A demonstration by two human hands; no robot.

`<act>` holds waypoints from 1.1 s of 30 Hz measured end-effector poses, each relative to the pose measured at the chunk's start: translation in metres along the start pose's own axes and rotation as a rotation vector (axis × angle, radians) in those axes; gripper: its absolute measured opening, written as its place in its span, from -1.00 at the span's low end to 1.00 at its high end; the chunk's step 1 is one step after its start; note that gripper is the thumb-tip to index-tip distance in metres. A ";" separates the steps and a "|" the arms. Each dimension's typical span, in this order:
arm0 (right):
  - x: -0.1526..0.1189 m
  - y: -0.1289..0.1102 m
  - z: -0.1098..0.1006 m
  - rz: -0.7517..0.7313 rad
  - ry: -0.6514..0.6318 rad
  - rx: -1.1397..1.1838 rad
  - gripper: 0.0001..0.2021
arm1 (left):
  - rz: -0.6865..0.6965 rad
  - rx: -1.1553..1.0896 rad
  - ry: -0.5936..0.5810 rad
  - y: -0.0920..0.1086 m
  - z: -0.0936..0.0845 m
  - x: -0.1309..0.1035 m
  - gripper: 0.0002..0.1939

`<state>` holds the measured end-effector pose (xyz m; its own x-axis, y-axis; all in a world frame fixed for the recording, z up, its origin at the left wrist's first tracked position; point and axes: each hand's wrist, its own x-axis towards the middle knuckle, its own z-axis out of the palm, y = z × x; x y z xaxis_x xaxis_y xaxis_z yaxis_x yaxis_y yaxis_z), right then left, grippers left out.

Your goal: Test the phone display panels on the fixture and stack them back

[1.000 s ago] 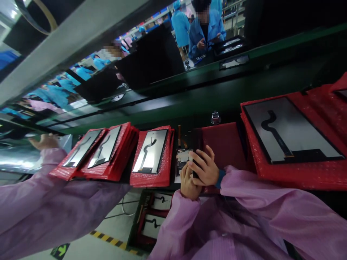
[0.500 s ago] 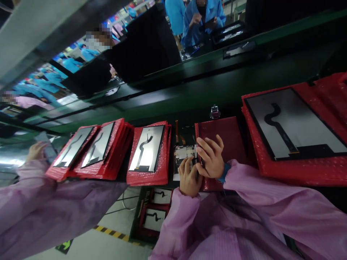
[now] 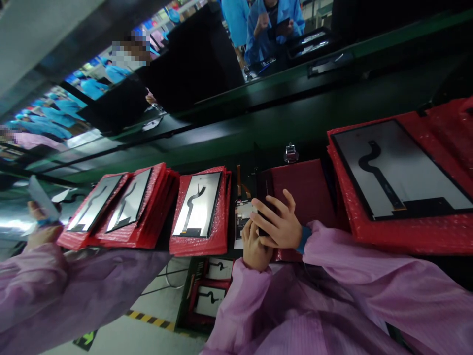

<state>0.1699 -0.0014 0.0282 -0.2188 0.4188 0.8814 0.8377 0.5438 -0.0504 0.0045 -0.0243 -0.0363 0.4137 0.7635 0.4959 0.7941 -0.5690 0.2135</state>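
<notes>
- Device [image 3: 242, 217], one, circuitry exposed, lying on the worktop [image 3: 164, 241]; its right part is covered by the person's hands.
- Left hand [image 3: 256, 249], at the near right part of the device; fingers bent and close together (whether they grip anything, cannot tell).
- Right hand [image 3: 283, 224], just right of the device, partly over the left hand; fingers fanned apart, tips toward the device (a hold on the dark piece beneath cannot be told).
- Orange ribbon cable [image 3: 238, 180], one, at the far edge of the device.
- Red sleeve [image 3: 305, 185], one, flat, right of the device and partly behind the right hand.
- Metal fitting [image 3: 290, 154], one, shiny, beyond the device to its right.
- Display panel [image 3: 207, 204], one, black curved cable on its back, atop a stack of red pouches [image 3: 221, 244], near the device on its left.
- Two further panels [image 3: 131, 199], on red stacks farther left of the device.
- Large panel [image 3: 417, 170], one, on red pouches well right of the device.
- Box [image 3: 184, 301], one, lower than the device and to its left, two panels inside.
- Co-worker's hand [image 3: 36, 211], far left of the device, holding a thin grey sheet [image 3: 40, 195].
</notes>
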 end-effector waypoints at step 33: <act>-0.003 0.001 0.000 -0.001 -0.060 0.005 -0.48 | -0.045 -0.070 0.049 0.000 0.001 0.000 -0.56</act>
<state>0.1712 -0.0024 0.0259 -0.2495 0.4612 0.8515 0.8352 0.5475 -0.0518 0.0054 -0.0242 -0.0371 0.3545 0.7737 0.5251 0.7774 -0.5559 0.2942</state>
